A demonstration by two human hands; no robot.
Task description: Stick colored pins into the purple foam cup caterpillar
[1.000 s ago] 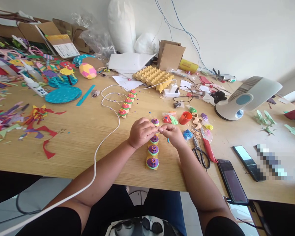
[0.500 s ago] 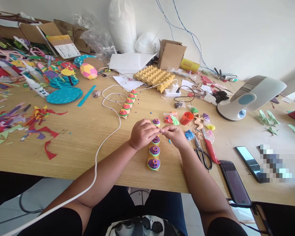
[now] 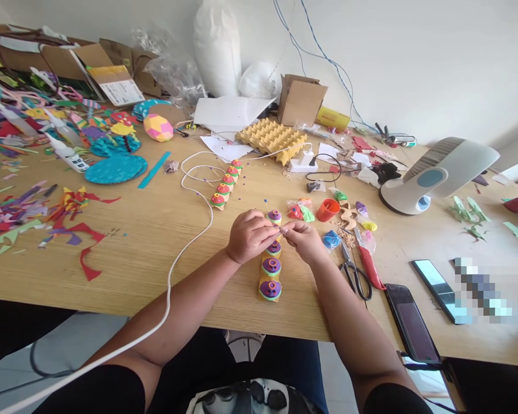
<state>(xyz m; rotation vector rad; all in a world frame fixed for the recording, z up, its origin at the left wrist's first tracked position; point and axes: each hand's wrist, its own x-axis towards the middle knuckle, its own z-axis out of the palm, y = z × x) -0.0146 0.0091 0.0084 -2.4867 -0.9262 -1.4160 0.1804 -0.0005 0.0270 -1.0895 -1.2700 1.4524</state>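
My left hand (image 3: 252, 234) and my right hand (image 3: 304, 237) meet fingertip to fingertip above an egg-carton strip (image 3: 270, 289) with purple, green-edged cups bearing orange rings. Both hands are closed in a pinch; whatever lies between the fingertips is too small to make out. Part of the strip is hidden under the hands. A blue-headed pin (image 3: 266, 202) stands up near its far end. Farther back and to the left rests a second egg-carton strip (image 3: 223, 190) with red and green cups.
Right of my hands are a red cup (image 3: 327, 210), bags of coloured clay (image 3: 331, 238), scissors (image 3: 354, 276), a red-handled knife (image 3: 371, 266), phones (image 3: 412, 322) and a white fan (image 3: 435, 178). A white cable (image 3: 169, 287) crosses over the left side. Behind lies a yellow egg tray (image 3: 271, 137).
The hands keep nearly the same pinch over the purple strip. The whole view has shifted slightly; nothing has visibly been picked up or put down.
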